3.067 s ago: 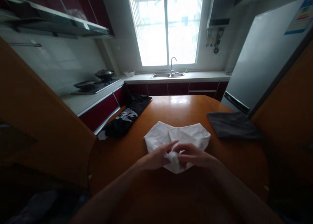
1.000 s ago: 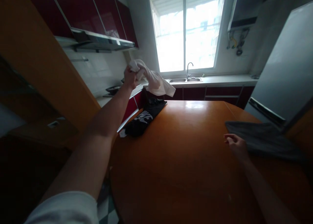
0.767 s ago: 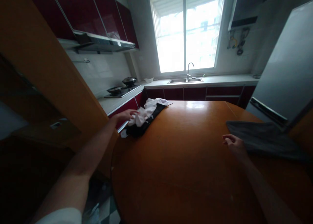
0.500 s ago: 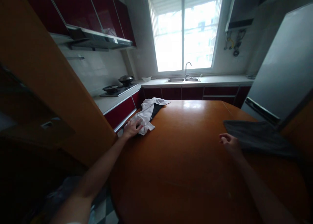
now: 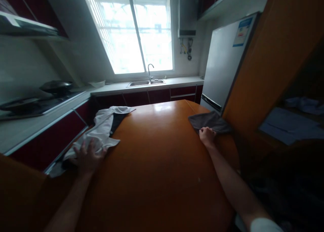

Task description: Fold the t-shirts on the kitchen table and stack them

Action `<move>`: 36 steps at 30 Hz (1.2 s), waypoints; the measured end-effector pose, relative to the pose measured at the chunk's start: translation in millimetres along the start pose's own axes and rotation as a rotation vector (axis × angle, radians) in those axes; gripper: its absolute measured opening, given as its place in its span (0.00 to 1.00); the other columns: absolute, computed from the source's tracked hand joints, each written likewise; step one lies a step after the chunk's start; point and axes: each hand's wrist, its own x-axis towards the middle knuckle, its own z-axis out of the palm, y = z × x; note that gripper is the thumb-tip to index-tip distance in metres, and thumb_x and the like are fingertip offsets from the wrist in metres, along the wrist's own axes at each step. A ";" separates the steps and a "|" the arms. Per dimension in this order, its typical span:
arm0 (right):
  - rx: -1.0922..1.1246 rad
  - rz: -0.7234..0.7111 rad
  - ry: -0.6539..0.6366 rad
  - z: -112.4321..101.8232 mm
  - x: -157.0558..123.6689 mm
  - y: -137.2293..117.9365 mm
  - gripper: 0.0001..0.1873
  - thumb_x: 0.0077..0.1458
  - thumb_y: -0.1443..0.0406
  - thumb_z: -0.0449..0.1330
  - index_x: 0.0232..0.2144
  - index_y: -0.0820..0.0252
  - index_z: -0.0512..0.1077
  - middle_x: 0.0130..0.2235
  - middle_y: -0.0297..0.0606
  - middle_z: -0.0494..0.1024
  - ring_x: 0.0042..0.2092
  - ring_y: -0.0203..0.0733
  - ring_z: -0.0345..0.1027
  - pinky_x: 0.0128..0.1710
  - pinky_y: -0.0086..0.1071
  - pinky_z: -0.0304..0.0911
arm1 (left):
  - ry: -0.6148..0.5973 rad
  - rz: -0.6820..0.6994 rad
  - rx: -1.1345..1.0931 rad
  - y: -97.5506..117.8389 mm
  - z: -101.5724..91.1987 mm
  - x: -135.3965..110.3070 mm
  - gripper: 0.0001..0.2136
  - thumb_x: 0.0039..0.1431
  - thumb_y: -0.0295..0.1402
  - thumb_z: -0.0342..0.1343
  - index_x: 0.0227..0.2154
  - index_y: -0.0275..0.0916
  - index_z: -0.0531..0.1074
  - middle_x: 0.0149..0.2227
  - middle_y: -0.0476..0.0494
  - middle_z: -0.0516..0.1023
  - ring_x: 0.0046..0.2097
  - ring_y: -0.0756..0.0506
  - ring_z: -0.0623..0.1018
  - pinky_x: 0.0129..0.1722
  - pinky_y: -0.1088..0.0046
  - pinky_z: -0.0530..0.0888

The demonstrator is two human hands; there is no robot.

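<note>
At the table's left edge, a crumpled white garment lies together with dark cloth. My left hand rests on its near part with the fingers spread. On the right side of the wooden table lies a dark grey cloth, fairly flat. My right hand is closed at the near edge of that cloth, fingers curled in against it. The fingertips are partly hidden, but the cloth's edge seems to be in them.
Beyond the table runs a counter with a sink and faucet. Pans sit on the stove at left. A grey fridge stands at back right, next to a wooden panel.
The view has turned to the right. My right hand has come from beside the grey cloth onto its near edge and closed there. My left hand stays on the white garment, fingers now more spread.
</note>
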 end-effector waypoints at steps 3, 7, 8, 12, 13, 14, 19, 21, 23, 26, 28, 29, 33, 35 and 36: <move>0.050 -0.047 0.023 -7.5 -3.9 -13.0 0.14 0.64 0.66 0.53 0.43 0.64 0.77 0.47 0.51 0.78 0.50 0.50 0.69 0.52 0.42 0.57 | 0.282 0.178 -0.098 27.5 6.6 -13.4 0.27 0.64 0.43 0.45 0.66 0.49 0.54 0.71 0.42 0.55 0.71 0.31 0.52 0.66 0.43 0.52; 0.227 -0.310 -0.126 -12.2 -31.8 -45.2 0.12 0.64 0.64 0.56 0.39 0.64 0.78 0.42 0.47 0.80 0.45 0.47 0.72 0.46 0.34 0.61 | 0.270 0.506 -0.301 76.9 25.1 -30.3 0.19 0.64 0.37 0.46 0.56 0.42 0.67 0.61 0.38 0.71 0.67 0.35 0.64 0.67 0.50 0.56; 0.299 -0.421 -0.263 -12.1 -41.4 -54.0 0.13 0.64 0.62 0.57 0.37 0.63 0.79 0.39 0.44 0.81 0.42 0.46 0.73 0.44 0.33 0.62 | 0.228 0.578 -0.355 88.3 30.2 -35.7 0.17 0.64 0.37 0.47 0.53 0.42 0.70 0.59 0.38 0.73 0.66 0.36 0.67 0.65 0.50 0.59; 0.552 -0.713 -0.547 -9.6 -66.8 -73.5 0.16 0.64 0.57 0.57 0.36 0.60 0.81 0.37 0.37 0.81 0.40 0.44 0.73 0.42 0.32 0.65 | 0.064 0.741 -0.518 117.6 44.5 -61.9 0.13 0.66 0.36 0.48 0.48 0.42 0.74 0.52 0.40 0.78 0.58 0.39 0.75 0.60 0.55 0.69; 0.559 -0.698 -0.448 -8.1 -67.1 -72.8 0.15 0.64 0.58 0.56 0.39 0.59 0.80 0.40 0.39 0.81 0.43 0.45 0.73 0.46 0.34 0.65 | 0.022 0.742 -0.547 121.0 46.1 -67.9 0.14 0.67 0.36 0.48 0.50 0.42 0.74 0.53 0.40 0.78 0.57 0.40 0.75 0.60 0.56 0.70; 0.532 -0.660 -0.325 -6.0 -65.0 -70.3 0.13 0.63 0.60 0.57 0.42 0.59 0.80 0.45 0.41 0.80 0.48 0.46 0.71 0.50 0.36 0.64 | -0.021 0.736 -0.575 123.6 47.2 -72.5 0.15 0.68 0.37 0.48 0.52 0.42 0.73 0.55 0.40 0.77 0.58 0.41 0.75 0.60 0.57 0.70; 0.189 -0.487 -0.143 13.4 -42.1 -50.2 0.21 0.60 0.65 0.60 0.55 0.59 0.73 0.57 0.49 0.71 0.59 0.54 0.60 0.55 0.45 0.60 | -0.166 0.614 -0.652 144.0 59.3 -67.0 0.22 0.69 0.40 0.47 0.63 0.40 0.65 0.66 0.38 0.66 0.67 0.41 0.66 0.67 0.56 0.63; 0.121 -0.468 -0.154 19.9 -37.4 -46.9 0.19 0.60 0.63 0.60 0.54 0.59 0.74 0.54 0.49 0.72 0.57 0.54 0.62 0.53 0.44 0.60 | -0.214 0.532 -0.651 159.9 68.3 -55.6 0.23 0.68 0.40 0.49 0.63 0.37 0.65 0.64 0.35 0.68 0.66 0.39 0.67 0.66 0.55 0.64; 0.095 -0.459 -0.137 23.1 -36.1 -46.2 0.18 0.60 0.63 0.60 0.52 0.59 0.74 0.50 0.48 0.73 0.53 0.53 0.63 0.51 0.42 0.60 | -0.263 0.491 -0.631 176.5 75.8 -46.3 0.24 0.65 0.38 0.53 0.62 0.37 0.66 0.62 0.34 0.71 0.64 0.38 0.70 0.64 0.54 0.65; 0.096 -0.441 -0.097 21.7 -36.3 -46.4 0.12 0.58 0.64 0.62 0.44 0.58 0.77 0.46 0.46 0.72 0.49 0.51 0.63 0.49 0.40 0.60 | -0.285 0.541 -0.610 192.5 79.2 -42.7 0.21 0.61 0.37 0.60 0.57 0.42 0.71 0.56 0.38 0.76 0.58 0.37 0.74 0.60 0.54 0.67; 0.115 -0.447 -0.080 17.2 -37.0 -46.7 0.06 0.55 0.64 0.63 0.37 0.57 0.76 0.45 0.45 0.71 0.49 0.51 0.62 0.47 0.39 0.59 | -0.285 0.589 -0.638 194.2 76.5 -46.0 0.18 0.58 0.37 0.63 0.51 0.42 0.74 0.49 0.41 0.78 0.51 0.39 0.77 0.55 0.57 0.70; 0.134 -0.466 -0.085 14.1 -37.7 -47.0 0.04 0.53 0.65 0.63 0.34 0.57 0.75 0.44 0.44 0.71 0.48 0.50 0.62 0.46 0.38 0.59 | -0.293 0.608 -0.664 192.8 74.0 -48.7 0.16 0.56 0.36 0.64 0.47 0.41 0.75 0.45 0.42 0.78 0.48 0.41 0.77 0.52 0.60 0.72; 0.266 -0.595 -0.181 -3.9 -44.0 -49.6 0.05 0.49 0.71 0.59 0.29 0.56 0.67 0.37 0.38 0.72 0.40 0.44 0.64 0.40 0.33 0.58 | -0.306 0.709 -0.814 181.7 57.6 -62.8 0.09 0.53 0.34 0.64 0.35 0.40 0.72 0.41 0.45 0.73 0.43 0.45 0.75 0.46 0.67 0.73; 0.339 -0.591 -0.165 -16.9 -45.8 -51.5 0.07 0.47 0.73 0.57 0.28 0.56 0.65 0.33 0.35 0.72 0.36 0.42 0.64 0.37 0.31 0.57 | -0.287 0.787 -0.883 177.9 44.9 -69.0 0.08 0.54 0.33 0.63 0.33 0.40 0.70 0.45 0.43 0.72 0.47 0.44 0.74 0.48 0.67 0.72; 0.377 -0.569 -0.137 -25.1 -44.6 -53.2 0.07 0.47 0.73 0.56 0.28 0.55 0.65 0.32 0.35 0.72 0.35 0.41 0.65 0.36 0.31 0.57 | -0.272 0.812 -0.910 177.8 37.2 -70.4 0.08 0.55 0.33 0.63 0.32 0.40 0.69 0.47 0.42 0.72 0.49 0.44 0.73 0.49 0.66 0.72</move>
